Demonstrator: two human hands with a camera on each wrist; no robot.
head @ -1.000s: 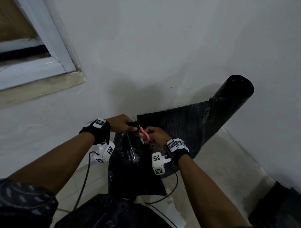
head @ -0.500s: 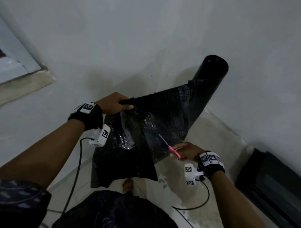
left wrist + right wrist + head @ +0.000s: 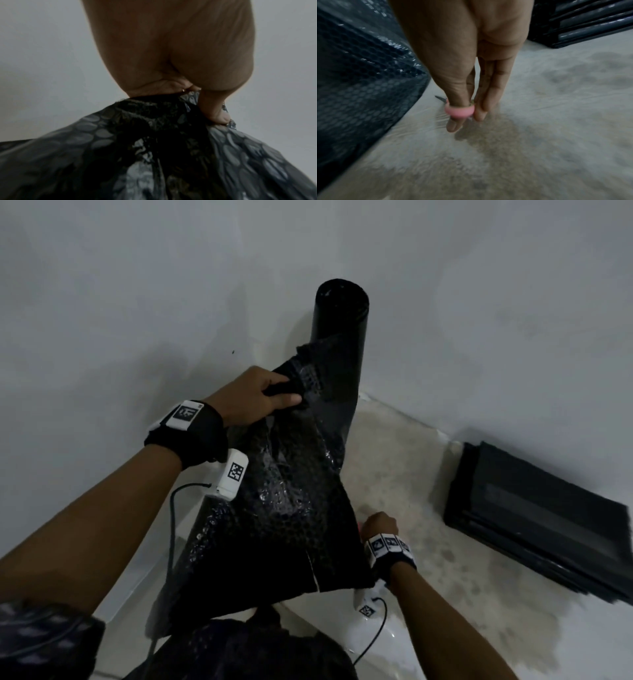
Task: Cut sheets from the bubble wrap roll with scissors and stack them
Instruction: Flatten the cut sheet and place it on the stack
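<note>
A black bubble wrap roll (image 3: 340, 337) stands upright against the wall. My left hand (image 3: 255, 397) grips the bunched top edge of a black bubble wrap sheet (image 3: 274, 525) that hangs down from it; the left wrist view shows the thumb (image 3: 214, 112) pinching the gathered wrap (image 3: 154, 142). My right hand (image 3: 378, 525) is low, just right of the sheet's edge, near the floor. It holds pink-handled scissors (image 3: 459, 111) with the thumb through one handle loop; a blade tip pokes out toward the sheet (image 3: 359, 88).
A stack of black sheets (image 3: 534, 515) lies on the floor at the right by the wall. The pale mottled floor (image 3: 428, 594) lies between the stack and me. White wall stands behind the roll. Wrist-camera cables hang below both arms.
My right hand with the scissors has dropped from the sheet's top edge down to near the floor. My left hand has carried the sheet's gathered top toward the roll.
</note>
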